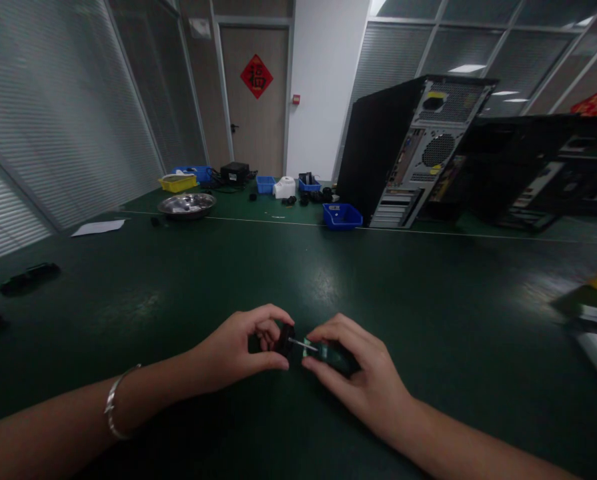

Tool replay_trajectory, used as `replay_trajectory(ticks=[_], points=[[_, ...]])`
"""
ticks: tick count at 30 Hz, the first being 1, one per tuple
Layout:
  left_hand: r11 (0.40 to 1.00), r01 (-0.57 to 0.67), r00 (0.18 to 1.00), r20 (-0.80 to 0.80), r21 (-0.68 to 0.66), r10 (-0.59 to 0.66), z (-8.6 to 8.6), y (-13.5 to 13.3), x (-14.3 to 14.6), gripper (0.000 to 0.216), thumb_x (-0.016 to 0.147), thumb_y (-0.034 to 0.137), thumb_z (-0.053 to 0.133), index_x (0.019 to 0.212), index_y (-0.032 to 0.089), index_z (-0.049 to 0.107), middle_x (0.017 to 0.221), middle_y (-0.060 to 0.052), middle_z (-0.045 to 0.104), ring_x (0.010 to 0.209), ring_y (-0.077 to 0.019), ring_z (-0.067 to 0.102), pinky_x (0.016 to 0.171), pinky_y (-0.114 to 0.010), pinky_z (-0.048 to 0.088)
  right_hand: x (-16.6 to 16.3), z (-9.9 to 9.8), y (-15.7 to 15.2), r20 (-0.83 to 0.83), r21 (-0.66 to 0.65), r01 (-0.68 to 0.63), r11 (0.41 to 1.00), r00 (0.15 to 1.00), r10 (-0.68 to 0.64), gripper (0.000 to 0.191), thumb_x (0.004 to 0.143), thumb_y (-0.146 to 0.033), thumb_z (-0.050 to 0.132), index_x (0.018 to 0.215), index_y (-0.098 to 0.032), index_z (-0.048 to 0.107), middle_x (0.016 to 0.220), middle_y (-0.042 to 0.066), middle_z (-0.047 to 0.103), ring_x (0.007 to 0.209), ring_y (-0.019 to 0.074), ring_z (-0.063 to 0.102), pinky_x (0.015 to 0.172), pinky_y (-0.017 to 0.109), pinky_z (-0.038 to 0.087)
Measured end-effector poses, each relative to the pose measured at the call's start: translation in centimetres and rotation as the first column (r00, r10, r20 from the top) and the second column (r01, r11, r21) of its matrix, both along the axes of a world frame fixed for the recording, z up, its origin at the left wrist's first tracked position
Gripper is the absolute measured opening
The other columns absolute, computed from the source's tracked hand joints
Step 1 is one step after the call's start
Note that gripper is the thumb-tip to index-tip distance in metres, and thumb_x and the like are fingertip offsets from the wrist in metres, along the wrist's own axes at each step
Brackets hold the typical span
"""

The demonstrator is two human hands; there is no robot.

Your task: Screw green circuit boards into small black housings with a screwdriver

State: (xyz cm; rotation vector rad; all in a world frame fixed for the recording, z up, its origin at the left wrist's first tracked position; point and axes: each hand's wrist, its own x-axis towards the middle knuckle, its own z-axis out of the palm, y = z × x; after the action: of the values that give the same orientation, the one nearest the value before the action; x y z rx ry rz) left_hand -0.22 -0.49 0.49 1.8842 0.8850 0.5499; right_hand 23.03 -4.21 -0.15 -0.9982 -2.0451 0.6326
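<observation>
Over the green table, my left hand (251, 343) pinches a small black part (285, 340) between thumb and fingers; its exact kind is too dark to make out. My right hand (361, 363) is closed around the dark green handle of a screwdriver (332, 357). The thin metal shaft points left, and its tip meets the black part or lies right against it. A small light green piece (307, 347) shows around the shaft by my right fingertips; I cannot tell whether it is loose or belongs to the tool.
Farther back stand a blue bin (342, 217), a round metal dish (187, 205), a yellow tray (178, 183) and a white device (285, 188). A black computer case (403, 147) rises at the back right. Dark green-edged parts (29, 278) and white paper (98, 228) lie left.
</observation>
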Motion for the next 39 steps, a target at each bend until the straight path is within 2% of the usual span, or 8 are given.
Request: replay_trajectory(ticks=[5,9,17,24,28,35,37,39], points=[[0.996,0.04,0.999,-0.023,0.075,-0.039,0.3,-0.9,0.4,0.046,0.079,0.026,0.079,0.117,0.017,0.056,0.083,0.0,0.071,0.08,-0.0182,0.068,0.071,-0.027,0.048,0.0,-0.3,-0.5,0.039,0.134,-0.081,0.988,0.996,0.077,0.017,0.089,-0.023,0.068,0.104,-0.017,0.063,0.089,0.006,0.065,0.076,0.0174,0.063,0.064,0.027,0.047],[0.984,0.085,0.995,-0.056,0.156,-0.077,0.2,-1.5,0.7,0.046,0.078,0.028,0.08,0.115,0.017,0.055,0.081,0.0,0.07,0.075,-0.0163,0.067,0.064,-0.024,0.046,-0.1,-0.7,-0.8,0.122,0.223,-0.093,0.97,0.99,0.067,0.017,0.09,-0.025,0.067,0.104,-0.017,0.062,0.087,0.005,0.066,0.072,0.0172,0.063,0.063,0.027,0.047],[0.986,0.099,0.995,-0.045,0.137,-0.094,0.0,-2.2,1.0,0.04,0.079,0.025,0.079,0.108,0.018,0.053,0.082,0.0,0.07,0.072,-0.0163,0.066,0.059,-0.022,0.044,-0.2,-0.7,-1.1,0.179,0.25,-0.132,0.959,0.98,0.088,0.015,0.091,-0.022,0.061,0.104,-0.015,0.062,0.085,0.006,0.066,0.071,0.0186,0.064,0.061,0.029,0.046],[0.989,0.129,0.987,0.084,0.068,-0.134,-0.2,-1.9,0.8,0.042,0.08,0.027,0.078,0.113,0.018,0.053,0.088,-0.002,0.07,0.08,-0.0168,0.066,0.071,-0.026,0.049,0.0,-0.5,-1.1,0.189,0.294,-0.15,0.944,0.977,0.096,0.018,0.095,-0.027,0.058,0.11,-0.017,0.06,0.089,0.007,0.066,0.074,0.0187,0.064,0.064,0.029,0.047],[0.997,0.074,0.988,0.135,-0.013,-0.071,-0.6,-1.7,0.7,0.023,0.09,0.023,0.065,0.11,0.019,0.055,0.09,-0.003,0.068,0.083,-0.0176,0.066,0.075,-0.03,0.048,0.1,-0.5,-1.0,0.23,0.3,-0.158,0.941,0.969,0.09,0.021,0.097,-0.027,0.057,0.116,-0.018,0.059,0.091,0.007,0.067,0.074,0.0182,0.064,0.064,0.028,0.046],[0.992,0.012,0.959,0.284,-0.129,0.025,0.1,-1.7,1.0,0.025,0.091,0.018,0.06,0.115,0.019,0.052,0.092,-0.004,0.068,0.088,-0.0196,0.065,0.08,-0.033,0.049,0.1,-0.5,-0.9,0.283,0.297,-0.166,0.94,0.956,0.079,0.04,0.097,-0.024,0.052,0.137,-0.019,0.049,0.095,0.008,0.065,0.076,0.0188,0.063,0.064,0.029,0.047],[0.974,-0.09,0.913,0.372,-0.21,0.164,0.2,-0.8,0.7,0.028,0.089,0.016,0.063,0.115,0.016,0.056,0.093,-0.007,0.071,0.091,-0.0221,0.066,0.082,-0.034,0.05,0.1,-0.6,-0.9,0.246,0.274,-0.151,0.95,0.966,0.083,0.042,0.097,-0.024,0.052,0.139,-0.019,0.047,0.094,0.007,0.064,0.075,0.0183,0.063,0.063,0.029,0.046],[0.926,-0.252,0.823,0.441,-0.283,0.358,-0.1,0.8,-0.1,0.026,0.086,0.014,0.066,0.111,0.01,0.063,0.091,-0.01,0.073,0.088,-0.0231,0.068,0.082,-0.033,0.051,0.2,-0.6,-0.8,0.203,0.233,-0.149,0.961,0.974,0.102,0.04,0.097,-0.024,0.053,0.137,-0.02,0.049,0.095,0.007,0.064,0.076,0.0174,0.063,0.064,0.028,0.046]])
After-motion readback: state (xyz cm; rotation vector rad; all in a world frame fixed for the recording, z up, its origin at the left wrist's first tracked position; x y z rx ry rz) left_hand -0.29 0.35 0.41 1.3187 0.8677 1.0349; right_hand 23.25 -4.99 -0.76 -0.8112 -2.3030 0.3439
